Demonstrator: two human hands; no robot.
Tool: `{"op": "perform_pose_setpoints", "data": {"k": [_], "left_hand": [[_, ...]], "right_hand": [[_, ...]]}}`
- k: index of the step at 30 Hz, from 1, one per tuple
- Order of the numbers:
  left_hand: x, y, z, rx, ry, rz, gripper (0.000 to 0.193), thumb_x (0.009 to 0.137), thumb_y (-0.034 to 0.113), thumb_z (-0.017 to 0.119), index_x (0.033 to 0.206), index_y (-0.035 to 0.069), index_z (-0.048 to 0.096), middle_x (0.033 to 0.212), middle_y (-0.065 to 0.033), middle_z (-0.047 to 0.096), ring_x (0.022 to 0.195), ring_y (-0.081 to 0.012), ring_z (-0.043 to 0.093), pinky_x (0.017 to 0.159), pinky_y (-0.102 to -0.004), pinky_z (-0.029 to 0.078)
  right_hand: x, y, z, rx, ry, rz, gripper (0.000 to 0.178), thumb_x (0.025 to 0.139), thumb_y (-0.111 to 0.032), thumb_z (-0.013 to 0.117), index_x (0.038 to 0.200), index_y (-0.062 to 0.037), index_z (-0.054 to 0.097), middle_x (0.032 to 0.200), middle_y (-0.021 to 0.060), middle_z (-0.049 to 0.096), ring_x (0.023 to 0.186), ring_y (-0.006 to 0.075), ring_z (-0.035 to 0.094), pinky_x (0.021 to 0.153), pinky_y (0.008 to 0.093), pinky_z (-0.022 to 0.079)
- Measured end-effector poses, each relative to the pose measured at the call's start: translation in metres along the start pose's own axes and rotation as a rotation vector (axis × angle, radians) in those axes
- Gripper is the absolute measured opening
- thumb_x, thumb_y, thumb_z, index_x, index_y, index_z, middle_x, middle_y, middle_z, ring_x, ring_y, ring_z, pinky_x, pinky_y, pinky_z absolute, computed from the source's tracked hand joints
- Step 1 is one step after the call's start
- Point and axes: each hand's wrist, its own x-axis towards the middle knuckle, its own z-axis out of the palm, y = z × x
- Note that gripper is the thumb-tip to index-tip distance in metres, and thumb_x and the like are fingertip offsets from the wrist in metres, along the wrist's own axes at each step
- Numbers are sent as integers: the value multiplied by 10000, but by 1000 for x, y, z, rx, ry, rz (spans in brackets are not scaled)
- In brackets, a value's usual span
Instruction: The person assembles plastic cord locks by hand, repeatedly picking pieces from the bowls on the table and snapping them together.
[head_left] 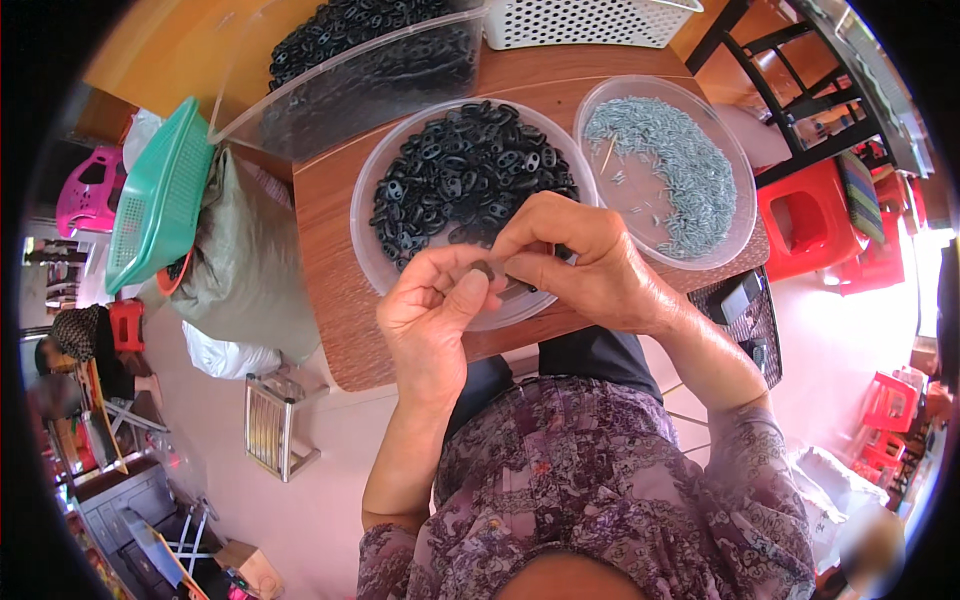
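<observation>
Both hands meet over the near rim of a round clear tub [362,215] heaped with small black oval plastic pieces with two holes [465,160]. My left hand [432,320] is closed, thumb and fingers pinched together, with a small dark brown spot at the thumb tip. Facing it, my right hand [585,262] is also closed, its thumb and forefinger pressed together close to the left fingertips. What either pinch holds is too small and covered to name. To the right stands a second clear tub [640,215] of small silvery metal pins [690,170] with a thin wooden stick [607,155].
A large clear bin [350,105] of more black pieces and a white perforated basket [590,25] stand at the back of the brown wooden table [335,340]. Left are a green basket [160,200] and a grey sack [245,265]. A red stool [805,220] stands right.
</observation>
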Motion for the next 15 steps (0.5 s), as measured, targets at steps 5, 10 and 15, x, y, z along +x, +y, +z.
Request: {"op": "perform_pose_setpoints", "data": {"k": [5, 10, 15], "left_hand": [[-4, 1, -4, 38, 42, 32, 200, 809, 60, 638, 974, -42, 586, 847, -83, 629, 720, -119, 599, 644, -209, 486], [-9, 3, -2, 125, 52, 68, 209, 821, 35, 620, 1010, -46, 583, 849, -77, 629, 716, -106, 589, 637, -196, 472], [-9, 3, -1, 127, 64, 47, 175, 834, 59, 612, 973, -41, 578, 856, -68, 619, 705, -99, 576, 631, -195, 468]], "right_hand": [[-3, -3, 10, 269, -6, 276, 109, 793, 8, 603, 902, 10, 596, 829, 40, 589, 750, 87, 571, 658, 228, 455], [-9, 0, 14, 358, 52, 383, 171, 804, 19, 601, 971, 39, 569, 886, 50, 594, 813, 111, 593, 740, 234, 478], [-11, 0, 18, 365, 103, 370, 184, 797, 32, 600, 978, 43, 568, 883, 60, 597, 804, 120, 598, 750, 246, 488]]}}
